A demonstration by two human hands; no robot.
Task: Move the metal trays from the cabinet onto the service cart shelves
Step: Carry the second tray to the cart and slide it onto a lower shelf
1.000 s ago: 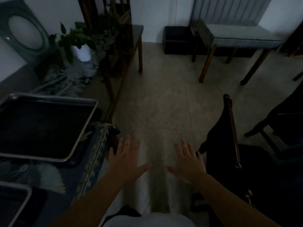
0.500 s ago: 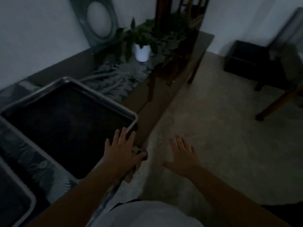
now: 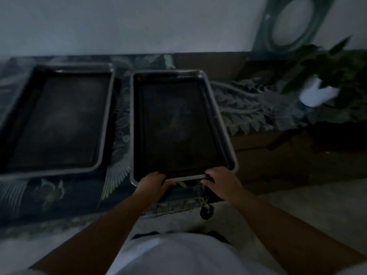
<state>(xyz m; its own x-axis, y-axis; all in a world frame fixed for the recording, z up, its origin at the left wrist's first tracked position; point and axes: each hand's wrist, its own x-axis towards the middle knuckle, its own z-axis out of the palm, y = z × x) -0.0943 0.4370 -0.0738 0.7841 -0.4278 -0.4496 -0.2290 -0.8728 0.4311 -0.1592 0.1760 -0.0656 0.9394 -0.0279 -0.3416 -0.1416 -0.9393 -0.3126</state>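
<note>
Both hands are on the near short rim of the right-hand tray (image 3: pixel 176 126) — left hand (image 3: pixel 153 180) curled over the near-left stretch, right hand (image 3: pixel 221 178) closed over the near-right stretch, fingers hooked on the lip. That grip makes sense: a wide, shallow metal tray wants two spaced holds so it comes up level and doesn't twist. Whether it has left the surface at all is hard to call in this dim light; it looks to be resting or only just tipping. The second tray (image 3: pixel 57 122) lies just beside it on the left, untouched, the two rims close but apart. Both sit on a dark patterned cloth (image 3: pixel 119 135) spread over a low cabinet top (image 3: pixel 278 161) against a pale wall (image 3: pixel 139 22). Off to the right — a leafy plant in a white pot (image 3: pixel 317 94), and a round-framed panel (image 3: pixel 292 22) leaning on the wall. No cart in view here.
</note>
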